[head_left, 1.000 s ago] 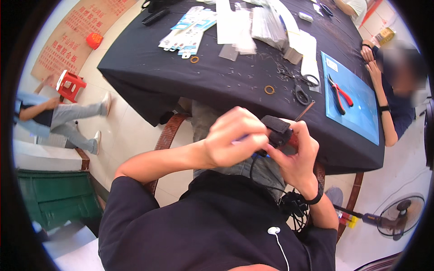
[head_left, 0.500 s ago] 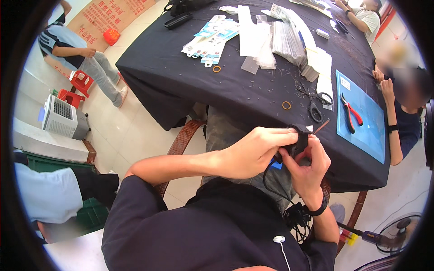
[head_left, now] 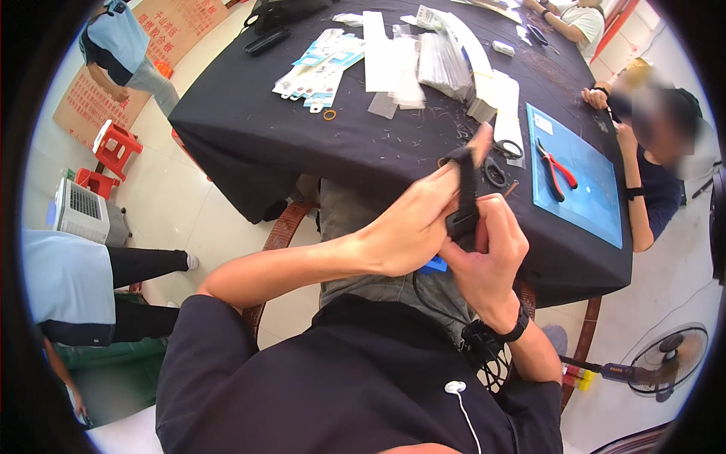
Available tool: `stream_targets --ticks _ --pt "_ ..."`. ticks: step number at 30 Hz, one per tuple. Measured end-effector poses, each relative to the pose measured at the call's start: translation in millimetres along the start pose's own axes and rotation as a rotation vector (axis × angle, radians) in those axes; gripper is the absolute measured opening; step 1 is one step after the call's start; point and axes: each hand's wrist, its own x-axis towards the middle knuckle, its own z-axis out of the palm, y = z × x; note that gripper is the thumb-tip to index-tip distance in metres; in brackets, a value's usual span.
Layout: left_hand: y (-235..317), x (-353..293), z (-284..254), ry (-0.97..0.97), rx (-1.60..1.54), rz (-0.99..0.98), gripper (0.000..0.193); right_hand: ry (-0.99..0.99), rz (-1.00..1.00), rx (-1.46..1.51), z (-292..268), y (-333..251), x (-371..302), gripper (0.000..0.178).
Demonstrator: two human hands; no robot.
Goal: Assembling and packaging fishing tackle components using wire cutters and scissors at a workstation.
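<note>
My left hand (head_left: 408, 231) has its fingers stretched out toward the table, and a black strap (head_left: 468, 181) crosses them, apparently looped around the hand. The strap's lower end carries a black buckle-like piece. My right hand (head_left: 488, 253) is closed, its thumb and fingers pinching the strap near that piece. A small blue object (head_left: 433, 265) shows beneath my hands, largely hidden. Below it hangs a black cable (head_left: 423, 299). Black-handled scissors (head_left: 495, 172) lie on the table just beyond my hands, partly covered by my left fingers.
A blue folder (head_left: 590, 204) bearing red-handled pliers (head_left: 560, 178) lies to the right on the black-covered table (head_left: 249, 136). Clear plastic sleeves (head_left: 446, 64) and packaged cards (head_left: 321, 68) sit farther back. People sit across the right side; others stand left. A fan (head_left: 669, 356) stands at lower right.
The strap, bunched between both hands before, now stretches across my left hand. My left fingers have straightened upward. The view has shifted, and the person at far left has changed posture.
</note>
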Motion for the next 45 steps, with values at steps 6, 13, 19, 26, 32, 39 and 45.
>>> stream_targets --ticks 6,13,19,26,32,39,45 --pt "-15.0 14.2 -6.1 -0.089 -0.112 0.073 0.105 0.009 0.038 -0.048 -3.2 -1.8 -3.9 0.042" --pt "-14.1 47.6 -0.4 -0.021 -0.243 0.106 0.123 0.070 0.051 -0.096 -5.4 2.2 -0.3 0.038" --pt "-25.5 73.5 15.0 0.403 0.184 0.270 0.101 0.069 0.016 -0.089 -6.5 7.7 3.4 0.039" --pt "-41.3 89.7 -9.2 0.163 0.805 0.546 0.057 0.089 -0.031 -0.098 -4.8 -1.7 19.7 0.038" --pt "-36.0 104.6 -12.5 0.685 0.065 0.046 0.032 -0.032 -0.259 -0.074 6.8 8.2 25.5 0.037" --pt "-20.2 95.9 -43.0 0.845 -0.265 0.032 0.020 -0.102 -0.111 0.112 38.2 -8.2 21.9 0.040" --pt "-12.0 89.5 -30.2 0.736 -0.048 0.154 0.026 -0.002 -0.236 0.013 34.6 -10.6 15.8 0.042"
